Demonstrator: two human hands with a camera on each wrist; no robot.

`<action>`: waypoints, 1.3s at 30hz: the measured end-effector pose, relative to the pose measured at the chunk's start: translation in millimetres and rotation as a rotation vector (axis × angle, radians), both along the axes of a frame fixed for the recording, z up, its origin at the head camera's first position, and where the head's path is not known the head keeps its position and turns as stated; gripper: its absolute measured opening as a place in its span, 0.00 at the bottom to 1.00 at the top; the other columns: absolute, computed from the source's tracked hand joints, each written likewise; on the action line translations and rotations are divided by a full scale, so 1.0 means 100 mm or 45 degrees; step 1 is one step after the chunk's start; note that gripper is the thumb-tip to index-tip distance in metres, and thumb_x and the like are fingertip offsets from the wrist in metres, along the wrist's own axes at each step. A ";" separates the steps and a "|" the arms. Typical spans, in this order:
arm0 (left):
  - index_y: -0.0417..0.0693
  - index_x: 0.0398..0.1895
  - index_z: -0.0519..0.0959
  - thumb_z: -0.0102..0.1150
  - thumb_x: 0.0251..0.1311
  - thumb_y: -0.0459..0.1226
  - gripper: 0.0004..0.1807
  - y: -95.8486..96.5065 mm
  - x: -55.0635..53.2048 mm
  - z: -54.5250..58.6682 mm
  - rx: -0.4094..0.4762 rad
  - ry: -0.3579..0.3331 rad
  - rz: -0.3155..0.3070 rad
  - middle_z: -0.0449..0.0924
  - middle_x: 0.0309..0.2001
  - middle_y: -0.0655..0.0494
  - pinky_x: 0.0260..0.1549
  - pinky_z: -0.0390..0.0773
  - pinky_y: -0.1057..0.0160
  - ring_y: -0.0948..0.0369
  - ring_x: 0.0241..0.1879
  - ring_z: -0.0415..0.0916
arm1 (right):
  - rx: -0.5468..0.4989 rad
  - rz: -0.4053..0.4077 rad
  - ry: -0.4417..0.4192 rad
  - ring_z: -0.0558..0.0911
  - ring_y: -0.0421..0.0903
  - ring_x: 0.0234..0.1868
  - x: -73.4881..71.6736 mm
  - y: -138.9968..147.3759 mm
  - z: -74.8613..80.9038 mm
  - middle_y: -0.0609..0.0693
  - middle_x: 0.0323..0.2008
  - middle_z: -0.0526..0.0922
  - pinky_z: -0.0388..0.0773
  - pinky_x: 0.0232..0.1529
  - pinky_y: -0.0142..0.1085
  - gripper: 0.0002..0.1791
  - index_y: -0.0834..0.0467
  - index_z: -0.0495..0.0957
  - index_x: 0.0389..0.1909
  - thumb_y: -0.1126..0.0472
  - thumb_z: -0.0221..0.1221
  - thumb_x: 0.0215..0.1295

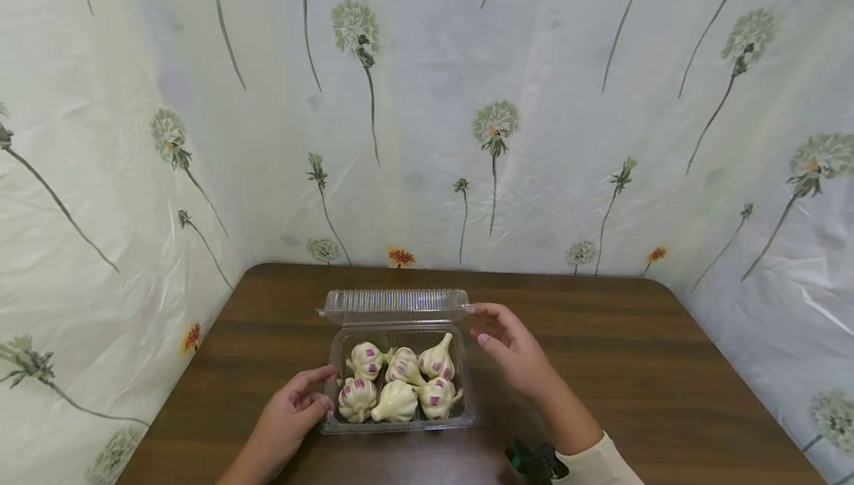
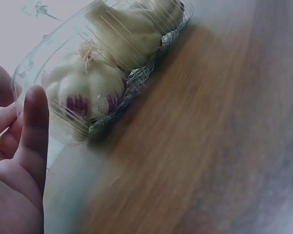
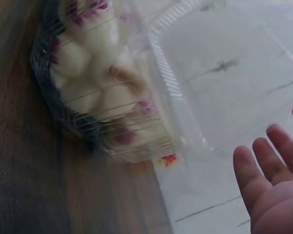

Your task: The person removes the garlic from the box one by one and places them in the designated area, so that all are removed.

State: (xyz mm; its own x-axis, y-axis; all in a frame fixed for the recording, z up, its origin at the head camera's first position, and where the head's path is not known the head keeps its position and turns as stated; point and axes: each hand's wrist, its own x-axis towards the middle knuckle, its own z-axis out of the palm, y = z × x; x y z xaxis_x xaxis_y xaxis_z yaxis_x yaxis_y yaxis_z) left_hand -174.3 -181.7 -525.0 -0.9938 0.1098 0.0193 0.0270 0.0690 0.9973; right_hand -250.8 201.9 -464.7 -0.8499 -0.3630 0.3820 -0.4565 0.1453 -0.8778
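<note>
A clear plastic clamshell container [image 1: 400,427] rests on the table with its hinged lid [image 1: 397,305] raised at the back. Inside lie several garlic bulbs [image 1: 395,401], whitish with purple patches. My left hand [image 1: 288,412] pinches the container's left rim; in the left wrist view its thumb [image 2: 35,117] is on the near side and the other fingers are behind the plastic. At the lid's right corner is my right hand [image 1: 517,351], fingers extended. The right wrist view shows its spread fingers [image 3: 247,168] beside the lid, holding nothing.
The brown wooden table [image 1: 600,366] extends on both sides of the container. A dandelion-print curtain [image 1: 427,196] hangs along its back and sides. A dark band [image 1: 534,461] is worn on the right wrist, by a pale sleeve [image 1: 600,463].
</note>
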 end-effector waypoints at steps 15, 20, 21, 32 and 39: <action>0.36 0.69 0.75 0.62 0.67 0.25 0.27 0.03 -0.01 -0.01 0.022 -0.017 0.041 0.72 0.69 0.37 0.38 0.84 0.68 0.64 0.39 0.82 | -0.030 0.162 -0.089 0.54 0.66 0.80 -0.25 -0.02 -0.16 0.68 0.80 0.57 0.73 0.69 0.32 0.34 0.62 0.52 0.83 0.73 0.45 0.78; 0.36 0.70 0.73 0.61 0.67 0.25 0.27 0.02 -0.02 -0.01 0.010 -0.027 0.020 0.70 0.70 0.37 0.39 0.84 0.68 0.64 0.40 0.82 | 0.014 0.176 -0.129 0.52 0.64 0.82 -0.29 -0.01 -0.22 0.64 0.81 0.55 0.70 0.71 0.33 0.35 0.62 0.50 0.84 0.70 0.46 0.80; 0.36 0.70 0.73 0.61 0.68 0.26 0.27 0.01 -0.02 -0.01 0.009 -0.021 0.012 0.70 0.70 0.37 0.39 0.84 0.68 0.64 0.40 0.82 | 0.017 0.182 -0.136 0.52 0.64 0.82 -0.30 -0.02 -0.23 0.64 0.82 0.54 0.70 0.70 0.31 0.34 0.63 0.50 0.83 0.70 0.46 0.80; 0.35 0.71 0.73 0.62 0.69 0.27 0.27 -0.02 -0.03 -0.03 0.000 0.015 -0.015 0.71 0.69 0.36 0.39 0.83 0.69 0.63 0.41 0.83 | -0.017 0.161 -0.271 0.54 0.61 0.82 -0.36 -0.05 -0.41 0.64 0.82 0.51 0.73 0.66 0.28 0.38 0.66 0.47 0.83 0.71 0.52 0.78; 0.35 0.70 0.74 0.63 0.68 0.27 0.27 -0.01 -0.02 -0.02 -0.006 0.020 -0.010 0.71 0.69 0.37 0.39 0.83 0.69 0.63 0.41 0.82 | 0.109 0.120 -0.315 0.55 0.59 0.82 -0.38 -0.06 -0.52 0.63 0.82 0.53 0.67 0.68 0.25 0.38 0.65 0.48 0.83 0.68 0.54 0.79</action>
State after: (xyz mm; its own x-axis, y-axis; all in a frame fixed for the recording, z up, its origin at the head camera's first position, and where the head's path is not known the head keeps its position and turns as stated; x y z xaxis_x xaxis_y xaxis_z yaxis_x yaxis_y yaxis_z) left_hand -176.4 -182.9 -526.6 -0.9925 0.1178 0.0342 0.0431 0.0737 0.9963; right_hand -289.1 195.6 -516.7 -0.8744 -0.4672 0.1311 -0.2446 0.1910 -0.9506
